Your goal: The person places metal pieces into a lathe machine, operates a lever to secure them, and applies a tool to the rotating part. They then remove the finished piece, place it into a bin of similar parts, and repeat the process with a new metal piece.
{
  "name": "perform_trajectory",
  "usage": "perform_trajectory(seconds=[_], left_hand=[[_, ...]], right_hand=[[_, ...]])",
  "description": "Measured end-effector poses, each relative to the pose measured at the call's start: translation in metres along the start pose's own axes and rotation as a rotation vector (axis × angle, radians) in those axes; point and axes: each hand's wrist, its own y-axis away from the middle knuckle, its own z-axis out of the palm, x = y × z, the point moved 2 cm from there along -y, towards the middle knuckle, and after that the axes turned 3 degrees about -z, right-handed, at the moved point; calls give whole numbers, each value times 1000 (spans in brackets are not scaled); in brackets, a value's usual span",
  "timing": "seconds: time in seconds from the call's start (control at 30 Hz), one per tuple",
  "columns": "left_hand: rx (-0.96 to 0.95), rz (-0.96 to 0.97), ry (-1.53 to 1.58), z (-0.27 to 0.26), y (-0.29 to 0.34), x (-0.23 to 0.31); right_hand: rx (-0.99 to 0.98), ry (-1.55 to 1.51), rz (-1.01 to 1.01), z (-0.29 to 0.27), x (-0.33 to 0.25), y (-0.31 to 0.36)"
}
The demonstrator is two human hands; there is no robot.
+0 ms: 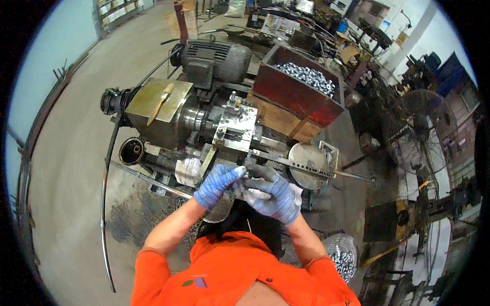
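My two hands, in blue-grey work gloves with dark stains, meet just in front of a small lathe-like machine point(237, 127). My left hand point(219, 184) is closed, its thumb and fingertips pressed toward a small shiny metal part point(248, 175). Bent around the same part from the other side are the fingers of my right hand point(275, 196). Gloves hide most of the part, so its exact shape does not show. Just beyond my fingers is a perforated metal bar point(298, 164), reaching right from the machine. The machine's chuck point(195, 120) lies farther off to the left.
A red metal bin point(298, 99) of shiny metal pieces stands behind on the right. An electric motor point(217, 61) sits at the back; a brush point(161, 104) lies on the machine's housing. Long rods point(105, 204) stick out left. A wire basket point(352, 239) and a fan point(421, 127) are at right.
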Motion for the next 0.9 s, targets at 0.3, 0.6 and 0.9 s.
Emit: perform_trajectory(seconds=[0.3,0.6,0.9], left_hand=[[194,-10,-349,-32,0,11],[250,188,-593,-103,65,63],[1138,-37,-1110,-292,267,23]], right_hand=[[-377,227,-51,24,-8,-41],[-471,370,-85,55,17,-116],[-694,447,179,121,96,-176]])
